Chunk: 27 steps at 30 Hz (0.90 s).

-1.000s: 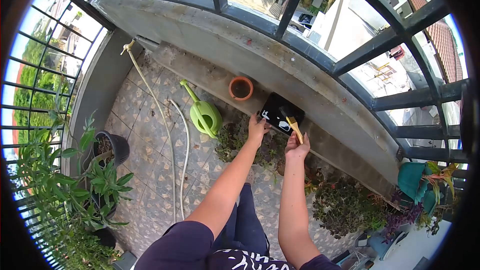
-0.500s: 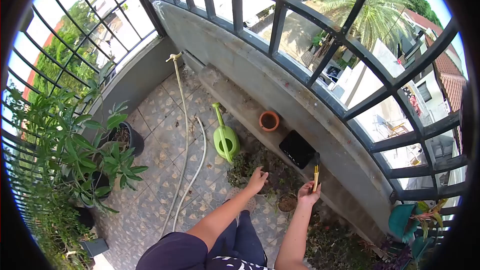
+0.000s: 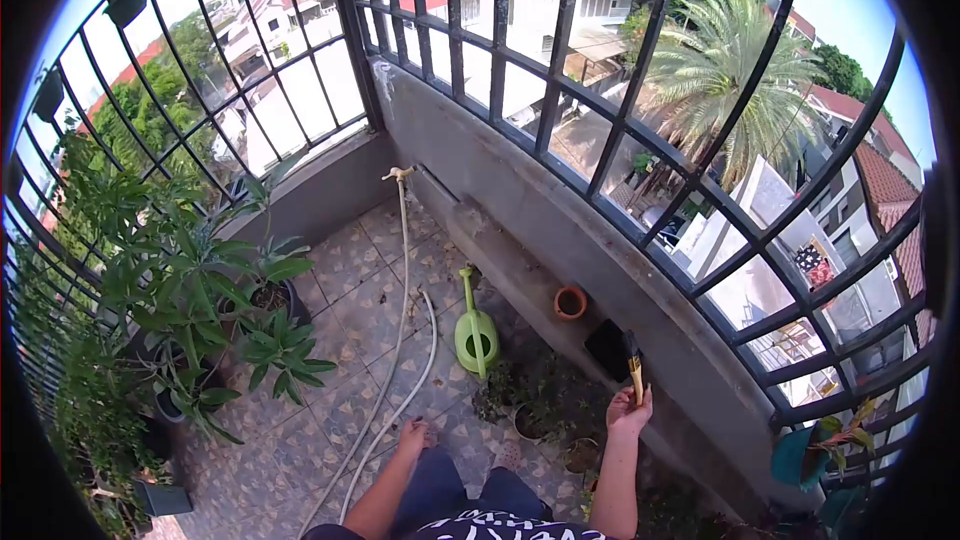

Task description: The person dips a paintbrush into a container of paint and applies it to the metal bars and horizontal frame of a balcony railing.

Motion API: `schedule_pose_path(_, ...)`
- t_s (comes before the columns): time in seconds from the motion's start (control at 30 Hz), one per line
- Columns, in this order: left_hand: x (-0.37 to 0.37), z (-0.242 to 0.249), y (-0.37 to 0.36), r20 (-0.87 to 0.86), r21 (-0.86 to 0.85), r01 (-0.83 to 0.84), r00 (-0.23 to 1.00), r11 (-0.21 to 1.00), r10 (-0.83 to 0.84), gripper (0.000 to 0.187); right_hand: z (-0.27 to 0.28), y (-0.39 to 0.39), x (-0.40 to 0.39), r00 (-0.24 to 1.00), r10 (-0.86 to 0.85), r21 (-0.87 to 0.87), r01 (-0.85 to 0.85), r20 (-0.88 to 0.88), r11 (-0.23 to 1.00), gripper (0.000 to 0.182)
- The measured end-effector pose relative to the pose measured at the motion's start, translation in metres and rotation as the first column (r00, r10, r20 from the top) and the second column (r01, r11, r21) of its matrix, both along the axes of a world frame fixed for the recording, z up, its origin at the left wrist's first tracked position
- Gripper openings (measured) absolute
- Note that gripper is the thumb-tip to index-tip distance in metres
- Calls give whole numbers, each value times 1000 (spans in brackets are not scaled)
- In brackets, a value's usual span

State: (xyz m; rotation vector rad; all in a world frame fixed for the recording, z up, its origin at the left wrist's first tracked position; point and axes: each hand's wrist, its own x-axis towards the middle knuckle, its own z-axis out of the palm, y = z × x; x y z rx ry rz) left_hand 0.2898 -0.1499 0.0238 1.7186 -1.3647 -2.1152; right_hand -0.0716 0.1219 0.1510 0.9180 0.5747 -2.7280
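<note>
Gripping the brush (image 3: pixel 637 376), the right hand (image 3: pixel 629 410) in the head view has its fingers clamped on it, near the black tray (image 3: pixel 605 350). Left of this tray stand the clay pot (image 3: pixel 570 303) and, farther, the watering can (image 3: pixel 468 342). The left hand (image 3: pixel 416 434) is well apart from the tray; whether its fingers close together, one cannot tell

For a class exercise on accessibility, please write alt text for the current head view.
A person's right hand holds a pale-handled brush near a black tray on a concrete ledge, beside a terracotta pot. The left hand appears empty above tiled flooring with a green watering can.
</note>
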Motion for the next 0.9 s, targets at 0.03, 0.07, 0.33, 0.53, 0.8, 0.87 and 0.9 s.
schedule_pose_path(0.03,9,0,-9,-16,-9,-15,1000,1000,15,51,9,-16,3,999,16,-6,-16,-28,1000,29)
schedule_pose_path(0.07,14,3,-19,-31,-16,-33,999,999,32,50,21,-34,6,998,30,-15,-31,-52,999,29)
schedule_pose_path(0.33,74,62,-149,-186,-47,19,982,999,-27,45,68,-191,77,976,106,-171,-139,-188,975,30)
schedule_pose_path(0.53,129,145,-253,-239,-166,61,966,984,-100,39,82,-305,126,959,223,-169,-253,-177,953,31)
schedule_pose_path(0.8,87,227,-300,-475,-129,-4,878,992,-58,35,111,-367,142,957,230,-162,-259,-178,952,32)
schedule_pose_path(0.87,65,238,-307,-543,-108,-44,840,993,-21,34,111,-377,138,954,233,-159,-264,-190,951,31)
schedule_pose_path(0.9,53,243,-310,-570,-104,-70,821,992,-2,34,110,-383,136,956,228,-156,-258,-187,953,30)
